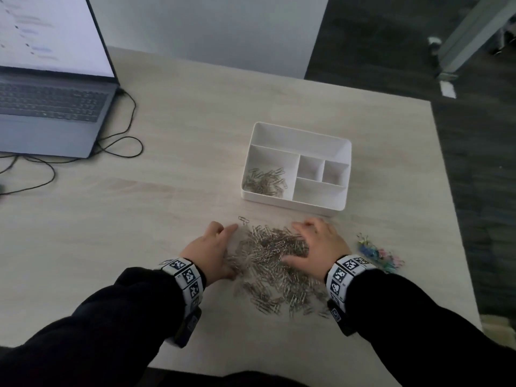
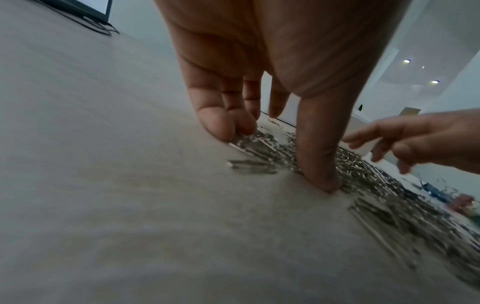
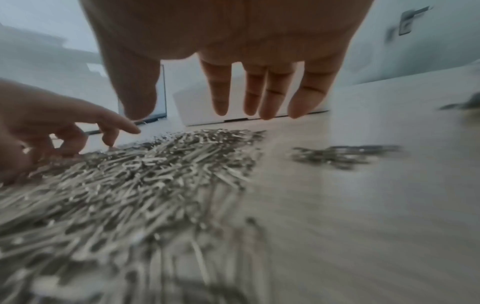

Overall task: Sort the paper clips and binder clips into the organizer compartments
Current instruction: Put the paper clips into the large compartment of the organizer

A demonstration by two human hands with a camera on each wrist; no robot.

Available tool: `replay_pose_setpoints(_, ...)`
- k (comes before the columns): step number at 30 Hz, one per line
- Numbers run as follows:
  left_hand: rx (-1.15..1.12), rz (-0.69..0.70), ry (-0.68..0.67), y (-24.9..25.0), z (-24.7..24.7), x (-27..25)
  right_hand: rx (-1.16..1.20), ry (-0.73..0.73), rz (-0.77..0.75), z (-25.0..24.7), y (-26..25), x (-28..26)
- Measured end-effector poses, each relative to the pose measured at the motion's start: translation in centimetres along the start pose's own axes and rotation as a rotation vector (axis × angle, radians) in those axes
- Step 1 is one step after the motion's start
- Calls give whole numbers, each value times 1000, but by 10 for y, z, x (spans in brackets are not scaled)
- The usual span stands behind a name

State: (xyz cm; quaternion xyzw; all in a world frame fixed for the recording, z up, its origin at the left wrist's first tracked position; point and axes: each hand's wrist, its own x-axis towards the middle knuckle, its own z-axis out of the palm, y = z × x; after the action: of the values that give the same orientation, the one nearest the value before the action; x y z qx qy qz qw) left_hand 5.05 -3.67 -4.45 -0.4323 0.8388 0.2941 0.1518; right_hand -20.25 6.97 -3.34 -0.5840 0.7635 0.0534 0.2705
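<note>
A big heap of silver paper clips lies on the table in front of me. My left hand is open at the heap's left edge, its thumb on the table and its fingertips touching clips. My right hand is open over the heap's right side, its fingers spread and holding nothing. The white organizer stands just beyond, with several paper clips in its near-left compartment; the other compartments look empty. Coloured binder clips lie to the right of my right hand.
One stray paper clip lies apart between the heap and the organizer. An open laptop sits at the far left, with black cables trailing over the table. The table's right edge runs close to the binder clips.
</note>
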Motion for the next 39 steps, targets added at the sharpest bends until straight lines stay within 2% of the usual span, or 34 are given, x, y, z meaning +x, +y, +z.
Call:
replay_pose_setpoints(3, 12, -29, 2, 14, -3, 10, 40, -135, 70, 2, 11, -10)
replay_pose_setpoints(5, 46, -9, -13, 23, -5, 15, 80, -162, 63, 6, 11, -15)
replay_pose_setpoints(14, 81, 146, -59, 50, -1, 28, 168, -67, -48, 22, -20, -4)
replay_pose_setpoints(20, 34, 187, -74, 51, 0, 33, 250, -100, -43, 18, -27, 1)
replay_pose_setpoints(27, -156, 171, 3, 40, -12, 37, 424, -19, 45, 10, -26, 9)
replay_pose_setpoints(31, -300, 114, 23, 32, -21, 38, 483, -6, 28, -1, -28, 10)
replay_pose_setpoints(39, -678, 18, 38, 34, -66, 47, 572, 20, 67, -30, -39, 26)
